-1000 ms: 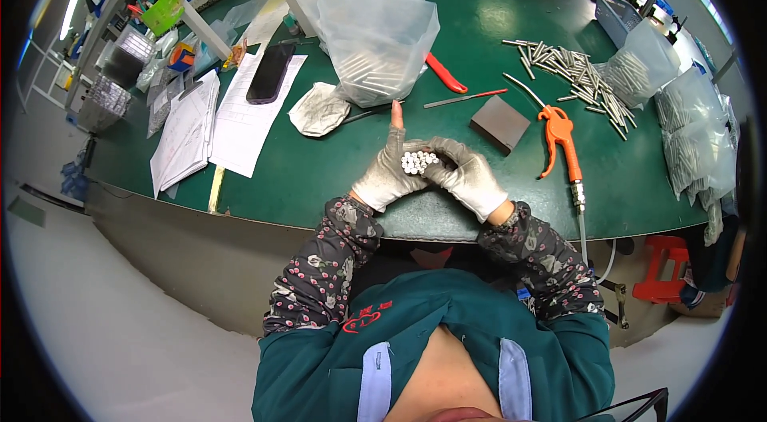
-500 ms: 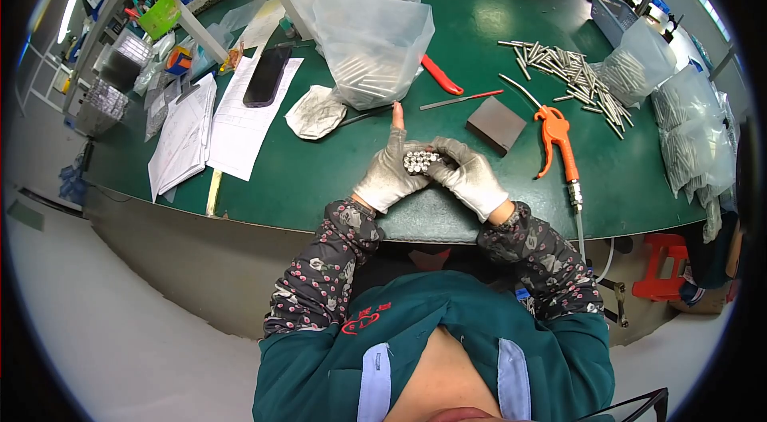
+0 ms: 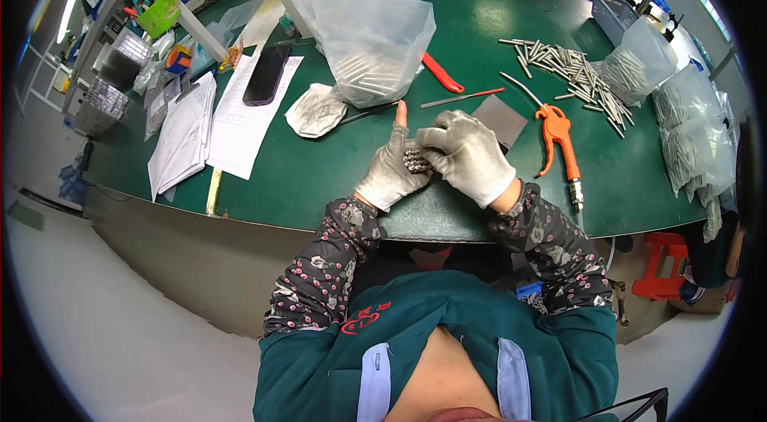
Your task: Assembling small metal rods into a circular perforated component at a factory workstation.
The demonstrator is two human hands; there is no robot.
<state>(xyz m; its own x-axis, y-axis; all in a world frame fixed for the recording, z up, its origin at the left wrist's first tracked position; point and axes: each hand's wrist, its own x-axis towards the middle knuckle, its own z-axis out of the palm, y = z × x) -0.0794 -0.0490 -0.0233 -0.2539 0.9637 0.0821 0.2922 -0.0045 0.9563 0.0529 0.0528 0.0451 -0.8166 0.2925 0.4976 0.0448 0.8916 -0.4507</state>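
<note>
In the head view, the left hand (image 3: 387, 174) curls round a bundle of metal rods (image 3: 414, 161) above the worktop (image 3: 319, 198), thumb raised. The right hand (image 3: 473, 157) bends its fingers narrowly over it; I can't tell their grip. Since half a second ago, it has risen, partly covering the block (image 3: 503, 120).

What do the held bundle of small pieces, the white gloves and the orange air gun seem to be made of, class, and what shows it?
Held bundle: probably metal, smooth and shiny; its exposed ends look silvery.
White gloves: likely fabric, matt, with soft creases and greyed fingers.
Orange air gun: body probably moulded plastic, evenly coloured; its thin silvery nozzle looks like metal.
</note>
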